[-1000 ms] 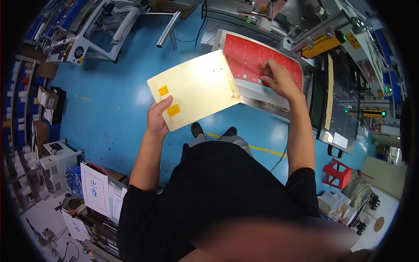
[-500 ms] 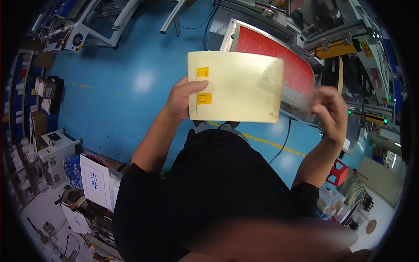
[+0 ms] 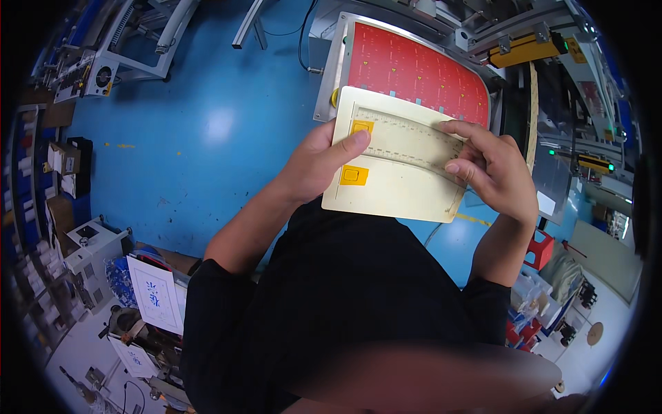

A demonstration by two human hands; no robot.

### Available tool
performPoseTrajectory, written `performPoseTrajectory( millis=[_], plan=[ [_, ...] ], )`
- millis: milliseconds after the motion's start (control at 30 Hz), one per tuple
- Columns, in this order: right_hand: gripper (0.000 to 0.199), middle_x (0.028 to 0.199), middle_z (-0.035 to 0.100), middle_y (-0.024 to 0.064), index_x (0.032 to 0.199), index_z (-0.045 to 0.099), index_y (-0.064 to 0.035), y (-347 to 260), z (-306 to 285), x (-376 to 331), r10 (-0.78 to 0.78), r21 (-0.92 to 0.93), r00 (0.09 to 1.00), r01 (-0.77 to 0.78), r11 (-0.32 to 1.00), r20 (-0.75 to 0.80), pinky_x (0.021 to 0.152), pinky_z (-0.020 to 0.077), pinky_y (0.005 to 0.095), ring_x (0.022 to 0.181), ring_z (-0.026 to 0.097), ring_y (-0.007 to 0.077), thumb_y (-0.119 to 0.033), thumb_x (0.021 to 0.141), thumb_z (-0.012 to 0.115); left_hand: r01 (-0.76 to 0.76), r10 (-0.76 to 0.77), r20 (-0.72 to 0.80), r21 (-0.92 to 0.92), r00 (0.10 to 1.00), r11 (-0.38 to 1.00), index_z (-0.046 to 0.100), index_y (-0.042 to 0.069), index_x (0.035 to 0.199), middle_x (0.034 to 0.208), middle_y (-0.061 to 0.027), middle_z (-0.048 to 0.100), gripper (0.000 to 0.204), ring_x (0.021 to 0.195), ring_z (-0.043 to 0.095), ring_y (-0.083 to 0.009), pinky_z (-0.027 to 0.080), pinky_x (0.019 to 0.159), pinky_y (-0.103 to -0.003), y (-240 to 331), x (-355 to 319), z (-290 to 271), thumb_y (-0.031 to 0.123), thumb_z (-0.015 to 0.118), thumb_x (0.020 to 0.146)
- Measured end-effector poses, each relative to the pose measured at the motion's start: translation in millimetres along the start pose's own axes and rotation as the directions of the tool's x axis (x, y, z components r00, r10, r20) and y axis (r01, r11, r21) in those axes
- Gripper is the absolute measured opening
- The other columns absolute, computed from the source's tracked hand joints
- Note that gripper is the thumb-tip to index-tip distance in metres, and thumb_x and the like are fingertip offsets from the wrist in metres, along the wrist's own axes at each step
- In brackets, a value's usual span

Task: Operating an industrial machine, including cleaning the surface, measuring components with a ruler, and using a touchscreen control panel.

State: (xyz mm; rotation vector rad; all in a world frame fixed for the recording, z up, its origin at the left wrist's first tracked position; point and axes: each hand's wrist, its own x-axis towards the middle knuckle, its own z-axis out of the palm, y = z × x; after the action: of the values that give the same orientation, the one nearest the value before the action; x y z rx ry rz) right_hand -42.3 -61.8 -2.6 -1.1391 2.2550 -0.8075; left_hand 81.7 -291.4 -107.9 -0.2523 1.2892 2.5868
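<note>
A cream-coloured flat board is held in front of me, slightly tilted. Two orange tabs sit along its left side, the upper tab and the lower tab. My left hand grips the board's left edge, with its thumb on top beside the upper tab and its other fingers out of sight beneath. Across the board's upper half lies a clear strip with rows of small ruler-like marks. My right hand grips the strip's right end, index finger and thumb at its opposite long edges.
Beyond the board is a machine bed with a red printed sheet in a metal frame. A yellow bar hangs from the machine at the right. A red stool stands at lower right, and a white printed sheet at lower left.
My right hand has come in from the right to the board, and the clear strip now lies over it. The board has shifted right and tilted; my left hand still holds it.
</note>
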Motion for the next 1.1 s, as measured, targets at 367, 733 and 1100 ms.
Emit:
performPoseTrajectory(
  millis=[367,733,1100],
  plan=[
    [0.043,0.055,0.049,0.004,0.118,0.061,0.0011,4.7,1.7,-2.7,-0.027,0.036,0.998,0.029,0.999,-0.051,0.048,0.0363,0.0237,0.047,0.048,0.0074,-0.013,0.08,0.075,-0.019,0.019,0.001,-0.028,1.0,0.999,0.047,-0.006,0.129,0.119,-0.0148,0.061,0.041,0.104,0.062,-0.0173,0.05,0.088,-0.031,0.4,-3.3,9.9,0.02,0.049,0.098],
    [0.041,0.056,0.047,0.0034,0.11,0.063,-0.0003,4.2,-0.8,-10.0,0.005,0.016,0.992,-0.003,1.0,-0.122,0.047,0.0345,0.0249,0.048,0.048,0.0088,-0.015,0.076,0.079,-0.012,0.014,0.028,-0.074,1.0,0.997,0.046,-0.006,0.13,0.121,-0.0155,0.059,0.043,0.106,0.06,-0.0187,0.049,0.091,-0.032,-2.8,-2.2,11.0,0.021,0.049,0.097],
    [0.042,0.058,0.047,0.0015,0.108,0.059,0.0023,9.1,-4.7,-23.3,-0.009,-0.062,0.98,-0.004,0.998,-0.2,0.048,0.0313,0.0208,0.051,0.043,0.0041,-0.013,0.075,0.08,-0.016,0.018,0.04,-0.054,0.999,0.998,0.044,-0.006,0.131,0.12,-0.0153,0.06,0.044,0.105,0.061,-0.0181,0.049,0.09,-0.032,-1.5,-1.4,16.0,0.022,0.048,0.096]
  ],
)
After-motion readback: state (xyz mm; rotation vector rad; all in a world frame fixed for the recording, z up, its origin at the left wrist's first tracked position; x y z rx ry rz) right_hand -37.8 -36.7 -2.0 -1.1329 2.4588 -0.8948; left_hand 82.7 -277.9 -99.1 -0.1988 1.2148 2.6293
